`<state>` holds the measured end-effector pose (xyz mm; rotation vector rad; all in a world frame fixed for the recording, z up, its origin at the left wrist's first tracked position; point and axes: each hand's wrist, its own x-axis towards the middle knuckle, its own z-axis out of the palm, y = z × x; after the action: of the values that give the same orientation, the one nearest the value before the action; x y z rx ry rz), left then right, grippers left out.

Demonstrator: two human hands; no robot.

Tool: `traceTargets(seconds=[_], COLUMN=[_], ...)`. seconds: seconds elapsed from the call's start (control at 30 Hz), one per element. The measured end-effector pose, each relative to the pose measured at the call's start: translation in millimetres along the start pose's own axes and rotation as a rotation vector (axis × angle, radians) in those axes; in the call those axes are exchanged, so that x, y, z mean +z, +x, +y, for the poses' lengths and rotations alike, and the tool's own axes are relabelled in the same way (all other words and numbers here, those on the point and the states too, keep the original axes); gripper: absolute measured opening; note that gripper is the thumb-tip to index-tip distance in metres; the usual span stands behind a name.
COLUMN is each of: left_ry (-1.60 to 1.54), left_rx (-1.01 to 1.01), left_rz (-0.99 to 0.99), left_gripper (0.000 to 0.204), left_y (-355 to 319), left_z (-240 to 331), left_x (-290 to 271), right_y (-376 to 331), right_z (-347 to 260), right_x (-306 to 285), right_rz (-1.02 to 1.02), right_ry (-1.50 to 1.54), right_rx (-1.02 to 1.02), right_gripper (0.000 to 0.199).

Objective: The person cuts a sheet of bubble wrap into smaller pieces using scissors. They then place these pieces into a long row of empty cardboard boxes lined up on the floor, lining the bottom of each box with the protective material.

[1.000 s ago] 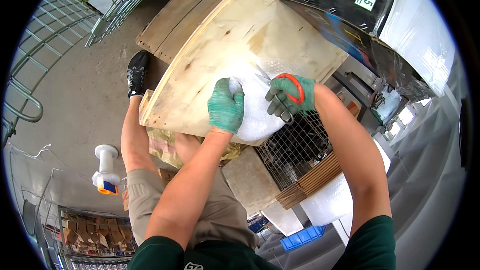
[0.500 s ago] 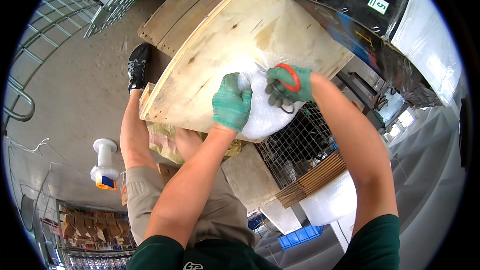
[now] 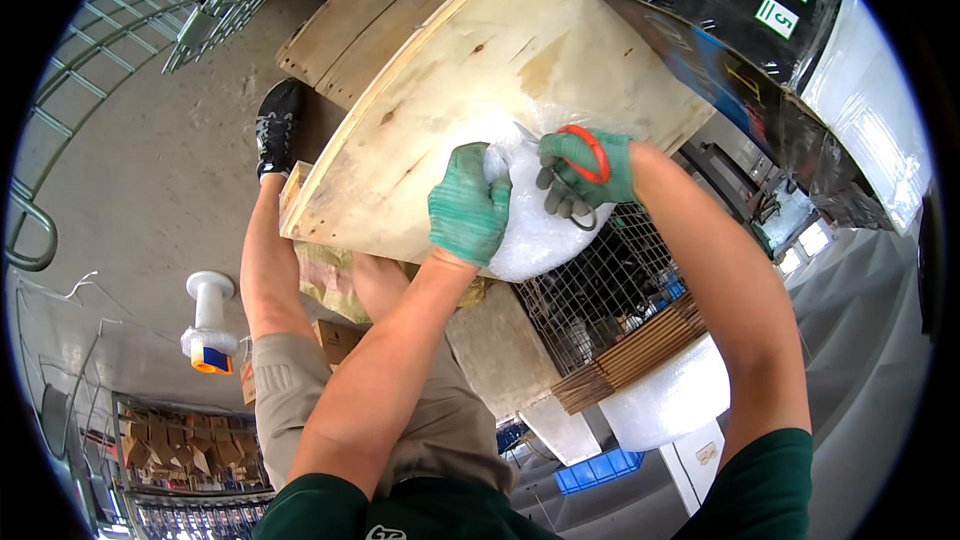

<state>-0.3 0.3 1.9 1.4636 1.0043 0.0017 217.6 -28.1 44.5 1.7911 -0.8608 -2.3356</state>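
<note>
A white bubble-wrapped bundle (image 3: 540, 235) lies at the near edge of a pale wooden board (image 3: 400, 165), its lower part reaching past that edge above a wire mesh (image 3: 560, 315). The left hand (image 3: 468, 205), in a green glove, is at the bundle's left side, its fingers bent in and its thumb lying up along the wrap; it is nearly closed, pinching a fold of the plastic near the top, though the fingertips themselves are hidden. The right hand (image 3: 588, 175), also gloved, is on the other side, curled around a pair of scissors (image 3: 602, 157): the red handle loop crosses over the back of the fingers, and a dark loop hangs below, beside the grey-coated fingertips. The blades point toward the bundle's top but fade into the white plastic, so how far apart they stand cannot be told. Beyond the hands, at upper right, a black carton (image 3: 700, 0) rests on the board. Nearer the body, a stack of folded cardboard (image 3: 632, 352) lies along the mesh, with a white roll (image 3: 670, 398) beside it and a blue bin (image 3: 598, 473) lower down. At left, a tape dispenser (image 3: 212, 358) sits just beside a white spool (image 3: 210, 302).
</note>
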Motion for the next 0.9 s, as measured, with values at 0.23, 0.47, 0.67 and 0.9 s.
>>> traceTargets(seconds=[0.23, 0.47, 0.67, 0.9], left_ry=[-0.033, -0.06, -0.042, 0.315], left_rx=[0.042, 0.062, 0.105, 0.491], left_rz=[0.023, 0.008, 0.112, -0.225], left_gripper=[0.026, 0.023, 0.021, 0.047], left_y=[-5, 7, 15, 31], left_z=[7, 7, 20, 48], left_x=[-2, -5, -24, -32], right_y=[37, 48, 26, -85], right_z=[0, -6, 18, 74], right_x=[3, -4, -5, -2], right_rz=[0.037, 0.141, 0.125, 0.243], right_ry=[0.185, -0.056, 0.128, 0.497], right_rx=[-0.084, -0.1, -0.222, -0.735], right_gripper=[0.034, 0.033, 0.028, 0.027])
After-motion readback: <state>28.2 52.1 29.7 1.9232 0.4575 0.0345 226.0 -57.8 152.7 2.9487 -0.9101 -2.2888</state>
